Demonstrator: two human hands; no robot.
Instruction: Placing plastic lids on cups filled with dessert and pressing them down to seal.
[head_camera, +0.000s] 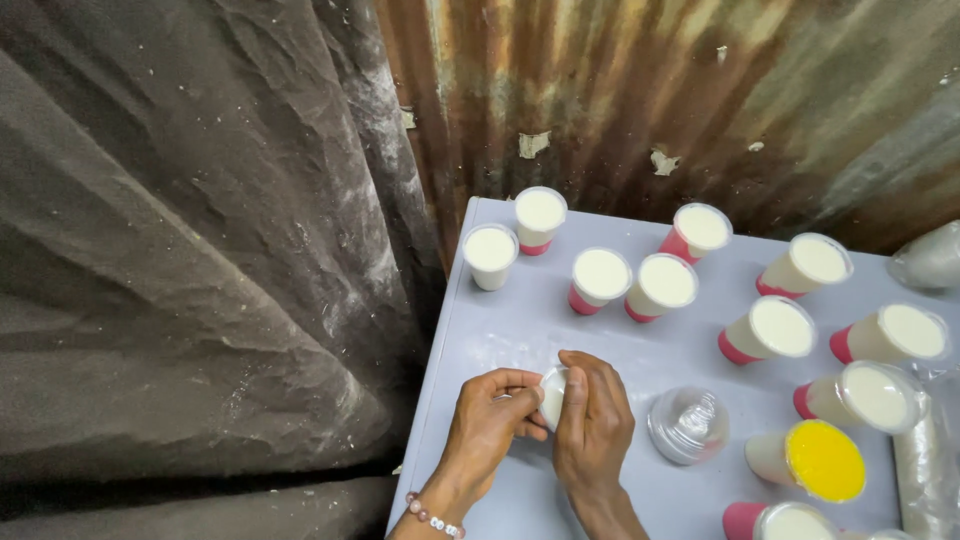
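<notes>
I am seeing my left hand and right hand pressing together low in the centre of the frame, both closing their fingers around a small white cup, which is mostly hidden between them. Only a pale, smooth sliver of it is showing, so I cannot tell whether it is full. A beaded bracelet is sitting on the left wrist.

The hands are resting on a smooth, pale grey table, slightly glossy, filling the lower right of the frame. Just to the right of the right hand a clear domed plastic lid is lying on the table. Across the upper and right parts of the table, filled cups are standing, translucent with pink bases and creamy white tops, most looking sealed flat. One yellow-topped cup is standing at the lower right.

Behind the table, rusty corrugated metal sheeting is running across the upper right, streaked brown and orange. A dusty, crumpled dark tarp is covering the whole left side.
</notes>
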